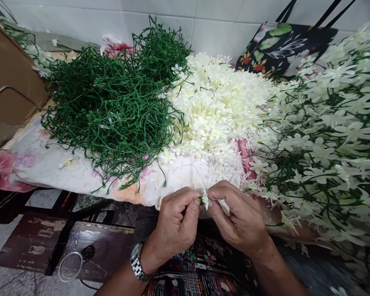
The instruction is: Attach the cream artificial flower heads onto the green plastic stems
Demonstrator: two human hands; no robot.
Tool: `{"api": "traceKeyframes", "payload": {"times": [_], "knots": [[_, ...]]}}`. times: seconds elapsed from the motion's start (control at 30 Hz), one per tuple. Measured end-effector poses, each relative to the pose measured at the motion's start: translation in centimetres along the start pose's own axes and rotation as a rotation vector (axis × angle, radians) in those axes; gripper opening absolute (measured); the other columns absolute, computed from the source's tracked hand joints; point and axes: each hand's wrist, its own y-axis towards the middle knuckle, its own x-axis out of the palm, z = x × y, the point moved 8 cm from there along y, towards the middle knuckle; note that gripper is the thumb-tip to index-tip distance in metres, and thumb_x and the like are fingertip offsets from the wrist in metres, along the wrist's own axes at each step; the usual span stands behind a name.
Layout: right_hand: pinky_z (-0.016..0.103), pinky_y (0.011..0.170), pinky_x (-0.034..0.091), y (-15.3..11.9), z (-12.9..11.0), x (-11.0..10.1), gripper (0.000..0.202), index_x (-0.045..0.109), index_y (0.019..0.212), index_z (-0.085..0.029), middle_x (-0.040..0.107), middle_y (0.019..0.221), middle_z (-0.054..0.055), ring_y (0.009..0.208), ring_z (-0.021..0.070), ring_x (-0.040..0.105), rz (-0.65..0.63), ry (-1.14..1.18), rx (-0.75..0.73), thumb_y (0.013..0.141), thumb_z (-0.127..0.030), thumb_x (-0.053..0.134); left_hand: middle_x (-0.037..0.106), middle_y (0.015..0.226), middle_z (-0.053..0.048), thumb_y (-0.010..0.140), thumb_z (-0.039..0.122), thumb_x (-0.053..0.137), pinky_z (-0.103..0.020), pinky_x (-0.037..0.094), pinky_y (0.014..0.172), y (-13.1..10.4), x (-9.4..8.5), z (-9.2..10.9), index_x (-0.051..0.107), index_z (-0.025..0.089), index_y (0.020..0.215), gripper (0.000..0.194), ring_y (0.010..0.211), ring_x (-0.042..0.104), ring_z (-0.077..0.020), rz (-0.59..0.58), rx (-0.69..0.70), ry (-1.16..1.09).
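A small white artificial flower (pixel 205 198) is held between my two hands, just past the table's front edge. My left hand (pixel 180 216), with a metal watch on its wrist, pinches the flower's green stem end between thumb and forefinger; most of the stem is hidden. From the other side, my right hand (pixel 239 220) pinches at the flower with thumb and forefinger, and a thin white strand shows by these fingertips. Beyond the hands lie a tangled heap of green plastic stems (pixel 111 102) and a pile of loose cream-white blossoms (pixel 216 102).
Bunches of assembled white flowers (pixel 323 152) rise on the right. White bristly pieces (pixel 231 164) lie near the pink strip (pixel 245 158). A floral cloth (pixel 46 160) covers the table. A cardboard box (pixel 15 74) stands left, a black floral bag (pixel 283 49) behind.
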Motion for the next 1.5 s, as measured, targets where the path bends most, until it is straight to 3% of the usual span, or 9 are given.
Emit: {"api": "traceKeyframes", "payload": {"times": [0.4,0.57,0.7,0.83,0.93,1.13,1.2,1.3,1.5], "knots": [[0.023,0.052,0.044,-0.1,0.5,0.7,0.016,0.05,0.082,-0.019,0.051,0.065,0.0,0.058,0.0116,0.05,-0.07,-0.01,0.028,0.084,-0.004,0.045,0.043,0.052,0.003,0.081,0.01,0.042,-0.022,0.031,0.048,0.6,0.4,0.0,0.051,0.018,0.059,0.025,0.049,0.037,-0.0098,-0.042,-0.015,0.026],[0.022,0.057,0.046,0.2,0.5,0.0,0.012,0.053,0.085,-0.018,0.055,0.07,0.001,0.063,0.0115,0.054,-0.09,-0.016,0.033,0.086,-0.008,0.048,0.042,0.054,0.004,0.084,0.017,0.044,-0.022,0.031,0.049,0.4,0.3,-0.9,0.053,0.017,0.063,0.022,0.05,0.036,-0.0097,-0.036,-0.137,-0.124],[0.025,0.064,0.049,-0.3,-0.2,-1.8,0.011,0.055,0.096,-0.017,0.059,0.079,0.004,0.072,0.0138,0.057,-0.004,-0.056,0.085,0.086,-0.015,0.053,0.035,0.053,0.006,0.086,0.027,0.046,-0.021,0.029,0.046,-0.1,-0.6,-2.3,0.053,0.018,0.067,0.022,0.048,0.03,-0.0089,0.108,-0.331,-0.299],[0.026,0.06,0.051,-1.3,-2.8,0.3,0.022,0.054,0.104,-0.015,0.06,0.08,0.006,0.072,0.0155,0.058,-0.167,-0.001,0.011,0.085,-0.027,0.056,0.038,0.054,0.005,0.082,0.029,0.053,-0.021,0.032,0.048,-0.4,-1.9,-2.3,0.057,0.018,0.071,0.016,0.051,0.035,-0.0099,0.298,-0.367,-0.258],[0.024,0.054,0.049,-1.5,-4.0,1.0,0.013,0.056,0.094,-0.015,0.057,0.068,0.003,0.061,0.0131,0.054,-0.094,-0.009,-0.078,0.087,-0.009,0.046,0.043,0.056,0.005,0.079,0.029,0.058,-0.02,0.035,0.05,-0.8,-1.8,-2.7,0.059,0.018,0.072,0.013,0.052,0.038,-0.0096,0.35,-0.401,-0.323],[0.025,0.057,0.049,-0.9,-3.0,-0.4,0.018,0.058,0.09,-0.014,0.059,0.069,0.005,0.065,0.0139,0.054,-0.043,-0.113,-0.116,0.088,-0.005,0.043,0.057,0.064,0.001,0.062,0.027,0.074,-0.023,0.043,0.054,-1.2,-1.3,-3.6,0.059,0.018,0.069,0.019,0.055,0.051,-0.0115,0.262,-0.479,-0.804],[0.026,0.057,0.048,-0.7,-3.5,-0.5,0.019,0.059,0.092,-0.012,0.06,0.069,0.006,0.064,0.0144,0.053,-0.096,-0.158,-0.181,0.09,-0.007,0.042,0.057,0.065,-0.002,0.064,0.027,0.071,-0.025,0.044,0.058,-1.0,-0.6,-2.7,0.06,0.015,0.06,0.016,0.06,0.053,-0.0143,0.046,-0.447,-0.768],[0.029,0.057,0.048,-0.5,-4.5,0.1,0.022,0.06,0.095,-0.009,0.064,0.077,0.009,0.064,0.0148,0.052,-0.155,-0.184,-0.268,0.091,-0.007,0.038,0.06,0.065,-0.003,0.065,0.021,0.068,-0.025,0.043,0.056,-1.8,0.3,-2.9,0.066,0.016,0.071,0.008,0.063,0.053,-0.0164,-0.115,-0.519,-0.582],[0.031,0.07,0.047,-1.2,-3.9,-1.9,0.017,0.055,0.106,-0.009,0.064,0.087,0.01,0.081,0.018,0.055,-0.115,-0.32,-0.185,0.09,-0.012,0.049,0.051,0.055,0.002,0.072,0.022,0.064,-0.02,0.036,0.047,-2.8,1.2,-4.7,0.059,0.016,0.064,0.011,0.05,0.042,-0.0095,-0.054,-0.605,-0.564]]}}
